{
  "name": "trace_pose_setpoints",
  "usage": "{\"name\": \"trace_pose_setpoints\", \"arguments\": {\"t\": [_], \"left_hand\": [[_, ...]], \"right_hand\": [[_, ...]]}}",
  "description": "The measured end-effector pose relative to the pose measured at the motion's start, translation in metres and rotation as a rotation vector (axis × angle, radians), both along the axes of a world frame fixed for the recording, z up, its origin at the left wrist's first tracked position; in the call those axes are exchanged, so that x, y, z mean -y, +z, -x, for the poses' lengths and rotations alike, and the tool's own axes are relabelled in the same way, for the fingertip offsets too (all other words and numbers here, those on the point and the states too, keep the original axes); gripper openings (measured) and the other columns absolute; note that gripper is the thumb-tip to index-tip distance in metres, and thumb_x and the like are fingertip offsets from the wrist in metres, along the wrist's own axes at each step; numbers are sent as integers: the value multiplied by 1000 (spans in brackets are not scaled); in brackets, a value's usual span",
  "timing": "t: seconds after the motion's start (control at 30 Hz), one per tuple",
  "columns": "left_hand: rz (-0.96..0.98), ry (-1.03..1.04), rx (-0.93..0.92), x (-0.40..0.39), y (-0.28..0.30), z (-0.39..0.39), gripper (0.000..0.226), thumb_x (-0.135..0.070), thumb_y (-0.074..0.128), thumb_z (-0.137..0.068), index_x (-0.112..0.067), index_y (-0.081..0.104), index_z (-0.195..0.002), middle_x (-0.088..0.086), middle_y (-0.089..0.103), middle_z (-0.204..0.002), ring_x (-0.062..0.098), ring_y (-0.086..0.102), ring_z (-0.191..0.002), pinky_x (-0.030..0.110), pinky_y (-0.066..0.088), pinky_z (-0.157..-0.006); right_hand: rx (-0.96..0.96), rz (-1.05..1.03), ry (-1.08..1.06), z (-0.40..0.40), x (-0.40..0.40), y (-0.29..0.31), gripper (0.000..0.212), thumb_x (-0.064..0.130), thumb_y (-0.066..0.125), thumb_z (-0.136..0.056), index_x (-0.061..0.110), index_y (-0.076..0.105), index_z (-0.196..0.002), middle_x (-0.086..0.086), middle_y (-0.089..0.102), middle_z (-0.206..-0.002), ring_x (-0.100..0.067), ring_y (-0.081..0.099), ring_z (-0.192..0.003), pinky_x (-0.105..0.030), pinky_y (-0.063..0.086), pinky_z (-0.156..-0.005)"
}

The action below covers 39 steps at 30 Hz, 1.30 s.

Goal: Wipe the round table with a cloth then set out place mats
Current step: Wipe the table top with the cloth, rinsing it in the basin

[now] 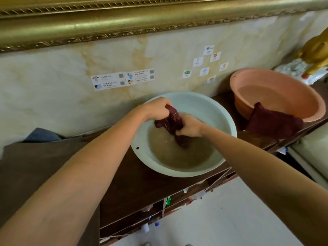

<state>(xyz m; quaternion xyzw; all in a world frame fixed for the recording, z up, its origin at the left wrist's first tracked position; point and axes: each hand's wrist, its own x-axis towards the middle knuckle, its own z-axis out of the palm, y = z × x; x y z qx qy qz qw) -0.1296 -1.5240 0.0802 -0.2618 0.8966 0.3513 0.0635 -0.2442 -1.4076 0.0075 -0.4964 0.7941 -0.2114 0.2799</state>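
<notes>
Two hands meet over a pale basin (pixel 229 125) on a dark brown surface (pixel 127 189) against a marbled wall. From the head view, the left hand (pixel 156 109) is clenched around the upper end of a wet maroon cloth (pixel 170 121), and the right hand (pixel 190 126) is closed around its lower part; the cloth's tail dips into the murky water (pixel 177 155) in the basin. To the right sits a pink basin (pixel 316 110) with a second maroon cloth (pixel 273 123) draped over its near rim. Small picture stickers (pixel 122 79) dot the wall.
</notes>
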Motion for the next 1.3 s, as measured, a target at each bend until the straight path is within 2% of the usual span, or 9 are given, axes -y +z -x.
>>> {"name": "trace_pose_setpoints", "arguments": {"t": [0.2,0.4,0.53,0.63,0.87,1.0,1.1,1.2,1.3], "left_hand": [[127,56,57,5,-5,-22,38,5,54,-79,-12,58,-112,9,60,-94,26,62,-81,27,46,-49],[-247,96,-122,-21,-26,-6,88,-21,88,-63,-25,40,-136,-9,56,-125,16,54,-116,38,45,-100],[-538,166,-239,-45,-29,4,63,-24,88,-65,-26,57,-120,-7,67,-109,11,61,-101,29,50,-75],[-665,213,-245,-53,-32,8,40,-17,82,-73,-19,65,-109,-2,69,-105,16,61,-106,27,45,-85],[-841,251,88,-54,-28,-5,38,-20,65,-90,-7,53,-124,14,67,-104,30,66,-97,53,51,-90],[-1318,456,-72,-52,-25,-11,38,-35,58,-93,-9,58,-120,14,61,-101,26,59,-90,62,43,-95],[-1490,552,-227,-52,-22,-10,49,-55,51,-91,-11,63,-107,14,63,-111,31,56,-109,66,34,-100],[-1476,607,-281,-53,-19,-7,42,-51,66,-84,-16,66,-107,12,65,-115,33,57,-114,58,45,-94],[-1475,636,-275,-52,-20,-10,36,-31,78,-75,-13,66,-104,13,64,-110,27,60,-96,38,57,-75]], "right_hand": [[87,231,-200,11,2,59,20,4,62,-82,11,51,-98,-7,57,-84,-20,52,-69,-25,41,-58],[66,307,-83,6,4,118,23,-4,57,-79,5,69,-97,-6,65,-93,-14,60,-83,-22,53,-73],[399,400,-219,6,0,132,25,-8,48,-84,4,69,-90,-7,64,-85,-15,59,-80,-20,49,-66],[527,453,-310,15,-3,131,32,-11,42,-83,7,68,-84,-7,64,-84,-18,59,-81,-24,48,-70],[-111,250,-271,39,-31,100,28,-8,44,-82,2,63,-100,-19,63,-103,-33,64,-86,-49,56,-78],[-67,313,-421,29,-34,82,20,-1,56,-82,2,66,-99,-19,66,-97,-33,68,-77,-45,59,-72],[58,371,-389,6,-37,70,21,4,72,-74,5,67,-95,-11,69,-91,-25,67,-82,-38,57,-78],[254,330,-161,-17,-47,69,30,-6,71,-76,6,63,-102,-3,69,-92,-15,67,-89,-25,56,-80],[393,367,-85,-12,-55,73,32,-16,52,-82,3,62,-105,-11,72,-100,-15,68,-98,-27,55,-86]]}}
